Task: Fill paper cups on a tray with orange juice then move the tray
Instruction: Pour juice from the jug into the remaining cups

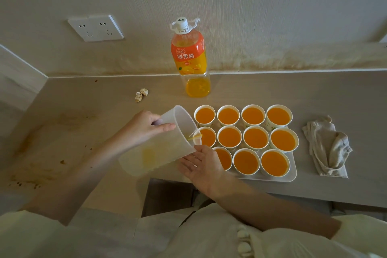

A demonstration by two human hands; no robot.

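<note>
Presently, at the far left, the beige counter (pixel 62 132) carries brown stains and spots. A white wall socket (pixel 95 28) sits on the wall above it, and two crumpled paper scraps (pixel 141 94) lie on the counter near the back edge.

The left hand (pixel 146 126) grasps a translucent pitcher (pixel 165 144) at its upper side, fingers curled round it and the thumb laid along the wall. The pitcher is tilted steeply to the right and looks almost drained. Only a thin yellow trickle shows at its spout, which hangs over the leftmost cup (pixel 207 137) of the middle row.

Behind, against the wall, the juice bottle (pixel 191 58) stands upright and capped, with juice low in its base.

The right hand (pixel 201 163) lies flat, palm up with fingers straight, touching the pitcher's lower rim from beneath; it grips nothing.

Eleven paper cups (pixel 256 138) stand upright on a white tray (pixel 292 175) near the counter's front edge: four at the back, four in the middle, three in front. The front left cup is partly hidden by the right hand. All visible cups hold orange juice near the brim.

Just right of the tray lies a crumpled grey cloth (pixel 326 146).
</note>
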